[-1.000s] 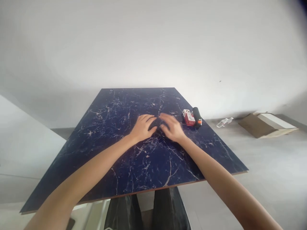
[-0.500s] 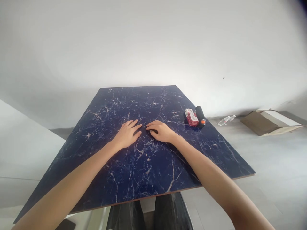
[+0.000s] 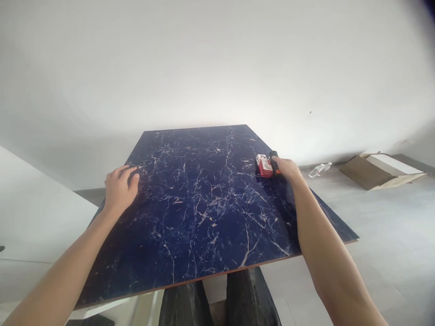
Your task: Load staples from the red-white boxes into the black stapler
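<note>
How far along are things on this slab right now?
Nothing looks finished: the red-and-white box sits beside the black cylinder. In hand: the right hand is on that cylinder, grip unclear. Left: the box, untouched, while the left hand rests empty on the blue marble slab.

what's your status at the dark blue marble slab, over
Left hand open on edge of dark blue white-veined marble-look slab. Right hand on black cylinder with orange end, grip unclear. Red-and-white box close at its left.

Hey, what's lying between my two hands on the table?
The head view shows a red box on the blue marble tabletop, right beside your right hand; the rest toward your left hand is veined marble.
</note>
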Motion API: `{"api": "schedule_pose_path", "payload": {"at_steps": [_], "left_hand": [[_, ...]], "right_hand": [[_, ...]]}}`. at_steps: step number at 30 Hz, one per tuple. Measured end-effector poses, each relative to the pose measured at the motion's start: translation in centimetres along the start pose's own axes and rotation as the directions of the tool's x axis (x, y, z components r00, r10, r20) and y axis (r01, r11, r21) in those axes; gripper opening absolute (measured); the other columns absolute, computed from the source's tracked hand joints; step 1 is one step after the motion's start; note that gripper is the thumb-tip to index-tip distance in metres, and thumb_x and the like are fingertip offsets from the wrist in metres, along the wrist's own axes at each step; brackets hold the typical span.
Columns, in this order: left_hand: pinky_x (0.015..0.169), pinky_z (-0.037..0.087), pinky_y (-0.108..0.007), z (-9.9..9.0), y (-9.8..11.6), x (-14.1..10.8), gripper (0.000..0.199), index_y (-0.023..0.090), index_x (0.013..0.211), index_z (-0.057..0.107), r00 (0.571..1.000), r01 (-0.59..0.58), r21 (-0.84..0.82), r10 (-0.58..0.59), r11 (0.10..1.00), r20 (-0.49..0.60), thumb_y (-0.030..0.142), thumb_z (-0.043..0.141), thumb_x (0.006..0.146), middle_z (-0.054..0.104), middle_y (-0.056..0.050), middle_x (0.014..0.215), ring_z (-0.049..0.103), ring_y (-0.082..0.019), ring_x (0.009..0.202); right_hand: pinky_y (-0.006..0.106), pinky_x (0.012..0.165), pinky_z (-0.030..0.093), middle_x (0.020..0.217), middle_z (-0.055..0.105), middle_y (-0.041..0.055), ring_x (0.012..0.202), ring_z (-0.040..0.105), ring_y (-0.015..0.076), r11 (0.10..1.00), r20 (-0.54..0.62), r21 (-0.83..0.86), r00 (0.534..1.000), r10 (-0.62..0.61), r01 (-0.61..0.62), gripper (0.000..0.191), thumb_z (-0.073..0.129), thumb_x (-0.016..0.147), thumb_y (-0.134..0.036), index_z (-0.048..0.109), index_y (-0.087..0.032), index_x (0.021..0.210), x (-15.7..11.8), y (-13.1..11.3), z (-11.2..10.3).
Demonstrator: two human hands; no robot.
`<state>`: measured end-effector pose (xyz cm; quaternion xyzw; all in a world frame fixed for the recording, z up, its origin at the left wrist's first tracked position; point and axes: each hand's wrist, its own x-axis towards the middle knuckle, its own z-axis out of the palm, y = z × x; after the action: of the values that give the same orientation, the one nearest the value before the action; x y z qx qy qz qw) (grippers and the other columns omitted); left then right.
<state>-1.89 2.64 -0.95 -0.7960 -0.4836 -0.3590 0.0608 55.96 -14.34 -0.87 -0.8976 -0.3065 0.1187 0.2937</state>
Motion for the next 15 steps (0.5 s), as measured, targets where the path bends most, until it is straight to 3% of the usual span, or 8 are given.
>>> {"api": "schedule_pose_path", "payload": {"at_steps": [4, 7, 10, 13, 15], "left_hand": [[0.115, 0.035, -0.050, 0.9, 0.9, 0.1, 0.039, 0.021, 0.123, 0.065, 0.999, 0.000, -0.020, 0.001, 1.000, 0.036, 0.041, 0.042, 0.100, 0.063, -0.014, 0.133, 0.054, -0.032, 0.130], [0.114, 0.037, -0.049, 1.0, 2.5, 0.0, 0.039, 0.020, 0.122, 0.067, 0.994, -0.028, -0.043, 0.032, 0.999, 0.108, 0.041, 0.043, 0.099, 0.065, -0.012, 0.135, 0.054, -0.031, 0.129], [0.110, 0.040, -0.049, 0.7, 3.2, -0.4, 0.039, 0.020, 0.125, 0.066, 0.977, 0.018, -0.091, 0.001, 0.996, 0.213, 0.037, 0.040, 0.101, 0.072, -0.009, 0.123, 0.059, -0.030, 0.122], [0.107, 0.042, -0.050, 0.6, 3.1, -0.9, 0.044, 0.018, 0.135, 0.060, 0.955, 0.106, -0.157, -0.056, 0.982, 0.292, 0.031, 0.035, 0.102, 0.077, -0.007, 0.108, 0.062, -0.029, 0.113], [0.107, 0.043, -0.050, 0.6, 2.8, -1.0, 0.046, 0.019, 0.140, 0.058, 0.939, 0.166, -0.187, -0.097, 0.968, 0.330, 0.031, 0.035, 0.102, 0.077, -0.007, 0.109, 0.062, -0.030, 0.115]], "right_hand": [[0.037, 0.088, 0.049, 0.116, 0.075, 0.0128, 0.107, 0.069, 0.0308, 0.983, 0.067, 0.054, 0.982, -0.179, 0.176, 0.054, 0.048, 0.090, -0.060, 0.079, -0.021, 0.108, -2.8, -4.6, 3.7], [0.039, 0.090, 0.049, 0.111, 0.077, 0.0094, 0.107, 0.069, 0.0308, 0.945, 0.173, 0.073, 0.929, -0.328, 0.320, 0.052, 0.044, 0.092, -0.061, 0.078, -0.024, 0.105, -6.9, -9.8, 7.5], [0.040, 0.088, 0.051, 0.102, 0.077, 0.0122, 0.100, 0.071, 0.0317, 0.902, 0.189, 0.079, 0.882, -0.432, 0.425, 0.050, 0.044, 0.094, -0.061, 0.075, -0.022, 0.098, -11.7, -15.4, 11.7], [0.045, 0.093, 0.052, 0.112, 0.074, 0.0188, 0.106, 0.069, 0.0354, 0.870, 0.200, 0.145, 0.847, -0.492, 0.471, 0.050, 0.053, 0.092, -0.057, 0.068, -0.016, 0.115, -16.0, -20.5, 15.5], [0.047, 0.095, 0.053, 0.120, 0.071, 0.0224, 0.110, 0.068, 0.0368, 0.862, 0.216, 0.201, 0.837, -0.503, 0.466, 0.056, 0.056, 0.090, -0.057, 0.064, -0.012, 0.122, -17.9, -23.0, 17.4]]}}
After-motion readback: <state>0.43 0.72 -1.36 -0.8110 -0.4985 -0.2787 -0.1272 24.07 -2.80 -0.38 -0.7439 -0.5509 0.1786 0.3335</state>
